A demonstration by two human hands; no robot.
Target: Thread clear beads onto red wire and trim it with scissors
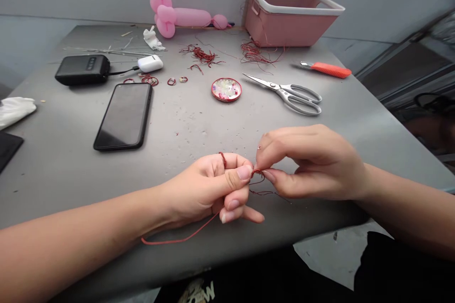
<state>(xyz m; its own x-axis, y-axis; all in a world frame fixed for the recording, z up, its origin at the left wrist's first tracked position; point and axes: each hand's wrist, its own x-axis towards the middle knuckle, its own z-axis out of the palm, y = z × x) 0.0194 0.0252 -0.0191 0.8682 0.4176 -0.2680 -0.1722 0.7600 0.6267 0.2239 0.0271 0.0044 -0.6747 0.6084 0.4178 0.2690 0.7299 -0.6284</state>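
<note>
Between my two hands is a dark red cord [257, 172], bent into a small loop. My left hand [222, 184] pinches it between thumb and index finger, and a red cord ring [222, 159] circles one of its fingers. A loose cord tail [185, 239] hangs below that hand toward the wrist. On the other side, my right hand [309, 163] is closed on the loop's right end with thumb and fingertips. Thin strands dangle just under the pinch. Fingertips partly cover the loop, so its knotting is hard to make out.
Beyond my hands lie scissors [284, 92], a round dish of beads [226, 90], a phone [124, 116] and an orange-handled cutter [329, 70]. Farther back are red cord scraps [204, 54], small cord rings [171, 81], a black power bank [82, 69], a pink balloon [192, 17] and a pink bin [284, 26].
</note>
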